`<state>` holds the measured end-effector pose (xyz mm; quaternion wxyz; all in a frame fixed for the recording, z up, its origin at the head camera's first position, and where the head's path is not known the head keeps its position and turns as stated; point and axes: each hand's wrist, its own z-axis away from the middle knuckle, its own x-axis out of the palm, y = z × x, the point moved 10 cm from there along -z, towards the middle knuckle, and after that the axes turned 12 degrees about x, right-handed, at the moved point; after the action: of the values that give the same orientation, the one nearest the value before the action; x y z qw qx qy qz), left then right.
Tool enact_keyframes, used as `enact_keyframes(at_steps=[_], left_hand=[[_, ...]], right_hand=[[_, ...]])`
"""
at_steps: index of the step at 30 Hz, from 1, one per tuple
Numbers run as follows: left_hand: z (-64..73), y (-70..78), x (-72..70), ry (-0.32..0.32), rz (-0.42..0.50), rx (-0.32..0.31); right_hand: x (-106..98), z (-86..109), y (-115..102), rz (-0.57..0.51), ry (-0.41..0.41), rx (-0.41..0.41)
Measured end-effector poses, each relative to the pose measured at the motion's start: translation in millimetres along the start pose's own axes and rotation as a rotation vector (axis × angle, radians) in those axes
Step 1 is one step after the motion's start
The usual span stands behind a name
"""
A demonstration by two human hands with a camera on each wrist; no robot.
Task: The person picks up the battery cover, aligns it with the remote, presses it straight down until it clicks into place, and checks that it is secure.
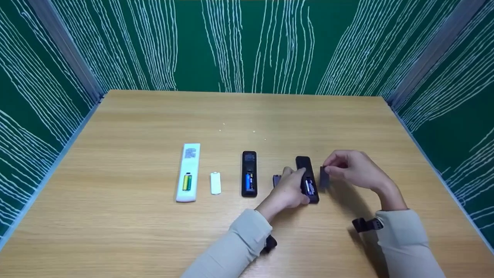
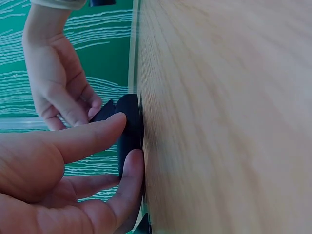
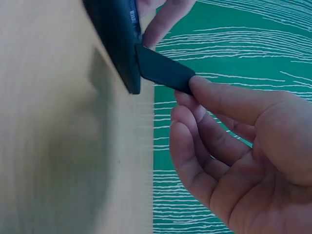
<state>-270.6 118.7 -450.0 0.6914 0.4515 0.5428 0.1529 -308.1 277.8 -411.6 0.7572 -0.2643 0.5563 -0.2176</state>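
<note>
Leftward, the white remote (image 1: 191,164) and the middle black remote (image 1: 249,164) lie on the table (image 1: 123,173), untouched. Next, the left hand (image 1: 286,189) grips the right-hand black remote (image 1: 310,175), fingers spread along it; a firm hold there should stop it skidding. Just beside that remote, the right hand (image 1: 357,170) pinches the dark cover (image 1: 323,179) between thumb and fingers, best squared to the open battery bay (image 1: 310,186) before pressing down.

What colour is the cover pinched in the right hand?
Black; the cover shows best in the right wrist view.
</note>
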Motion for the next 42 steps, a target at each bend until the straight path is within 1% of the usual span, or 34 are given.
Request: enact_keyframes(at_steps=[9, 13, 19, 24, 29, 35, 38, 42], left_hand=[[-0.2, 3.1, -1.6, 0.007, -0.001, 0.052], [-1.1, 3.4, -1.8, 0.009, 0.002, 0.054], [-1.4, 5.2, -1.2, 0.004, -0.007, 0.07], [-1.3, 4.5, -1.3, 0.007, 0.003, 0.072], [-1.2, 5.0, -2.0, 0.005, -0.017, 0.086], [-0.3, 3.1, -2.2, 0.0, -0.031, 0.061], [0.2, 2.2, -1.8, 0.0, -0.02, 0.049], [0.4, 2.1, -2.4, 0.008, 0.0, 0.05]], right_hand=[[9, -6.4, -11, -0.063, -0.045, -0.035], [12, -8.5, -16, -0.092, -0.073, -0.034], [19, -9.9, -16, -0.099, -0.134, -0.025], [25, -11.0, -18, -0.117, -0.18, -0.033], [28, -11.0, -18, -0.134, -0.21, -0.05], [34, -12.3, -17, -0.145, -0.243, -0.056], [37, -13.6, -17, -0.144, -0.259, -0.053], [38, -14.5, -16, -0.139, -0.265, -0.046]])
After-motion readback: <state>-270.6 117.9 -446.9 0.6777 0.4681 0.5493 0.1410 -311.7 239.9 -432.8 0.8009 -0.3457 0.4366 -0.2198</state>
